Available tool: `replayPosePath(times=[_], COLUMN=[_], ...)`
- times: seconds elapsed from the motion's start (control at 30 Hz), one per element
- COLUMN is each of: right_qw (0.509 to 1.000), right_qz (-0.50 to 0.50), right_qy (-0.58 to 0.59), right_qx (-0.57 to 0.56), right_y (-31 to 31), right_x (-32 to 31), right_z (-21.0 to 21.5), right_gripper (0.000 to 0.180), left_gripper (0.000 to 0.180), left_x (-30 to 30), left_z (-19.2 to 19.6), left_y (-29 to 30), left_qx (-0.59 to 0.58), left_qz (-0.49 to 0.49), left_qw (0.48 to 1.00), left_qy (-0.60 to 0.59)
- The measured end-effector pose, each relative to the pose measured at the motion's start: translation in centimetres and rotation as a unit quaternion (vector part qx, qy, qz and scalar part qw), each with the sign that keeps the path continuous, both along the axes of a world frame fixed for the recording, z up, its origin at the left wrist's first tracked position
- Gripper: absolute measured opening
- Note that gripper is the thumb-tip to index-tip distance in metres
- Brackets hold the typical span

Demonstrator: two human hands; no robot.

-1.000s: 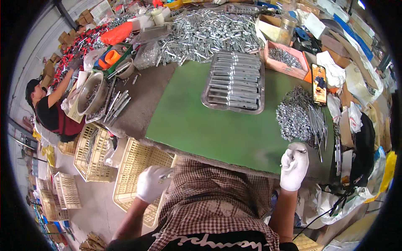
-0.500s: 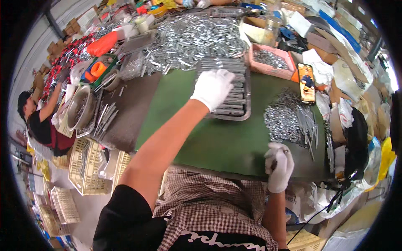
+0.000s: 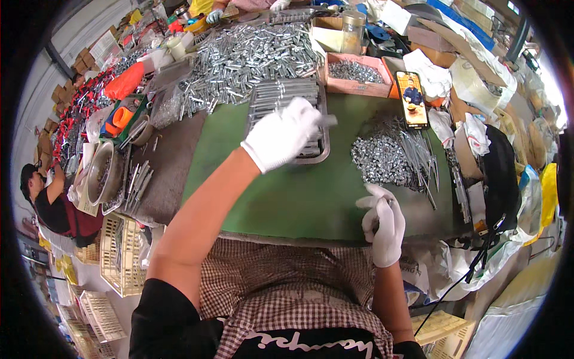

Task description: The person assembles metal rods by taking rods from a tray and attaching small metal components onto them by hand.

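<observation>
My left hand (image 3: pixel 284 134), in a white glove, is closed over the metal tray (image 3: pixel 324 149). A short grey metal tube (image 3: pixel 328 121), slightly blurred, sticks out from its fingertips to the right. Rows of similar silver tubes (image 3: pixel 287 90) lie side by side in the tray, partly hidden by the glove. My right hand (image 3: pixel 385 228), also gloved in white, hovers near the table's front edge with its fingers loosely bent and apart; I see nothing in it. Beyond it lies a pile of small shiny metal parts (image 3: pixel 382 160), with long thin rods (image 3: pixel 421 158) beside them.
A large heap of metal tubes (image 3: pixel 251 57) covers the back of the green-topped table (image 3: pixel 269 203). A pink box of small parts (image 3: pixel 359 75) and a propped phone (image 3: pixel 412 100) stand at the back right. Bowls (image 3: pixel 103 173) sit left; a co-worker (image 3: pixel 57 203) is beyond.
My left hand has lifted slightly off the tray's rows, with a tube now showing at its fingertips. My right hand's fingers have loosened and spread. The whole view has shifted a little.
</observation>
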State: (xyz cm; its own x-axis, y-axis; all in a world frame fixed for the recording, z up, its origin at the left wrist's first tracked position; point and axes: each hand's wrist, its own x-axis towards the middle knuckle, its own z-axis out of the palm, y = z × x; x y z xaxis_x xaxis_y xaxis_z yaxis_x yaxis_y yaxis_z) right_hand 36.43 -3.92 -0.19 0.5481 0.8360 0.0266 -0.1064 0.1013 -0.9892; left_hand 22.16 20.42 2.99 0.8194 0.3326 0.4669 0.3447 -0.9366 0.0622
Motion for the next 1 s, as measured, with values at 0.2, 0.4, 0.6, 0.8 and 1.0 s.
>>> replayPosePath(times=[0.2, 0.4, 0.6, 0.8, 1.0], right_qw=[0.994, 0.991, 0.979, 0.975, 0.969], right_qz=[0.036, 0.025, 0.02, 0.009, -0.003], right_qy=[0.054, 0.026, -0.075, -0.171, -0.214], right_qx=[-0.083, -0.129, -0.19, -0.143, -0.12], right_y=[0.0, -0.9, -1.2, -1.3, -1.5], right_x=[0.3, -0.1, 0.1, 0.4, 0.7], right_z=[1.0, 1.7, 0.9, 0.4, -0.1], right_gripper=[0.045, 0.031, 0.011, 0.006, 0.011], left_gripper=[0.025, 0.031, 0.036, 0.029, 0.024], left_x=[0.7, -1.6, -2.5, -1.7, -1.5], left_z=[0.6, -2.3, -2.1, -3.4, -3.3], left_y=[-9.7, -11.0, -12.1, -12.9, -13.1], left_qx=[-0.039, -0.118, -0.116, -0.182, -0.18], left_qz=[-0.134, -0.129, -0.094, -0.077, -0.07], left_qw=[0.984, 0.984, 0.989, 0.977, 0.978], left_qy=[0.113, -0.022, -0.007, -0.084, -0.08])
